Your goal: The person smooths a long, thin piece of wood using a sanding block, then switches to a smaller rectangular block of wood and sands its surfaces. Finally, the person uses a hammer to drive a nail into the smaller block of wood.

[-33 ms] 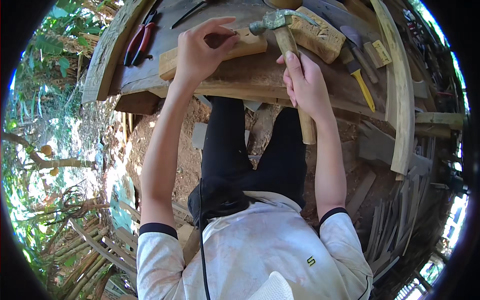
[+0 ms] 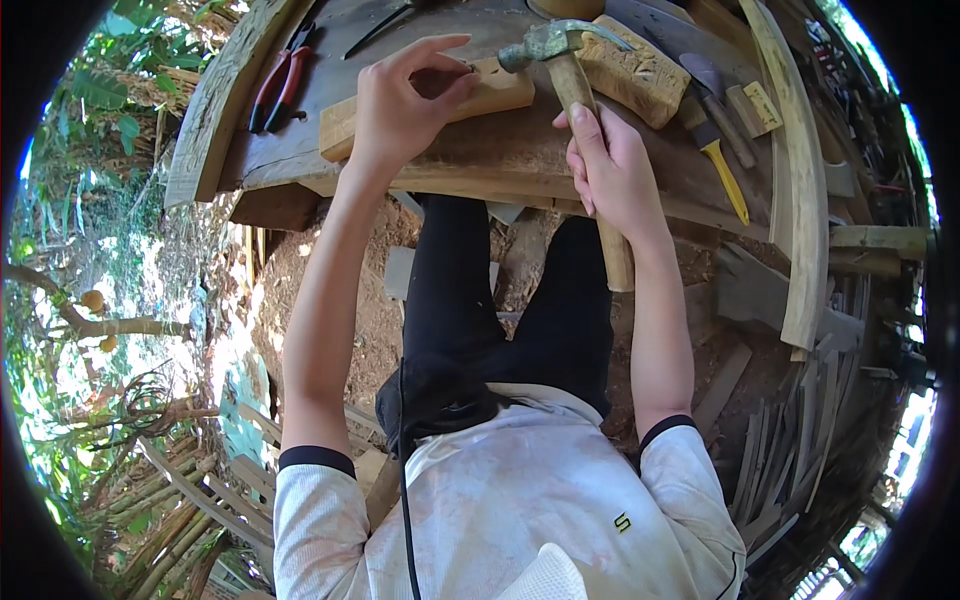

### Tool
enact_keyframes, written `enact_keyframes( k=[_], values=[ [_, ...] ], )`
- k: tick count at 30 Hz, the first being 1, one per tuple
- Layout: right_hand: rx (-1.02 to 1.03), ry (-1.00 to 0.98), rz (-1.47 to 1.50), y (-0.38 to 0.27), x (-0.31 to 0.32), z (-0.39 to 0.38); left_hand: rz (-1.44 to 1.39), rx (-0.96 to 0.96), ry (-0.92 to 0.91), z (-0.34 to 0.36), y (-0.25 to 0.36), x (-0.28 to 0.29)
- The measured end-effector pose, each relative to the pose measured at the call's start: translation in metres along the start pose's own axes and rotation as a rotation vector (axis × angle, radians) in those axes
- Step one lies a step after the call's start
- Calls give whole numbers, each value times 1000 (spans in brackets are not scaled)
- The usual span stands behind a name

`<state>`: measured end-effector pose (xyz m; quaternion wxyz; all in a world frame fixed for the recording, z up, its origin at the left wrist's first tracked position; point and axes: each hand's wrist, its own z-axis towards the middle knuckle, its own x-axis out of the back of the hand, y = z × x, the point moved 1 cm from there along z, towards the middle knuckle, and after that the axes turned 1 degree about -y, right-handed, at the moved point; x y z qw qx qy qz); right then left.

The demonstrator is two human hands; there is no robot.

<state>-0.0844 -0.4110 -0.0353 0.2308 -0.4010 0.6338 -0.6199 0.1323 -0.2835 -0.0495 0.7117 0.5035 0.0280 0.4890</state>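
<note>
My right hand is wrapped round the wooden handle of a claw hammer. The hammer's metal head is raised at the right end of a squared wood block, its striking face turned left. My left hand is over the same block, the index finger and thumb bent into a pinch above its top. A small dark spot shows by the fingertips, too small to name. My left hand covers the middle of the block. Just right of the hammer head lies a thicker, rough wood block.
Red-handled pliers and a dark pointed tool lie at the workbench's far left. On the right are a yellow-handled brush and small wood pieces. Wooden rails edge the bench. Scrap boards lie on the ground.
The hammer head has shifted very slightly left. Both hands stay in nearly the same place.
</note>
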Motion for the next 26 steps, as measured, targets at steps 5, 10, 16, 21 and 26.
enact_keyframes(
  k=[5, 10, 16, 21, 26],
  values=[
    [299, 102, -183, -23, -2, -4, -2, -1, 17, 2, -1, -1],
    [444, 103, -392, -50, -5, -10, -8, -15, 46, 0, 0, 0],
    [505, 46, -606, -45, -2, -3, 68, 4, 24, 1, 3, 2],
    [497, 79, -501, -57, -9, -9, -21, 41, 21, 0, -1, 1],
    [424, 18, -669, -57, -4, -7, 17, 30, 26, 1, -2, 1]
  ],
)
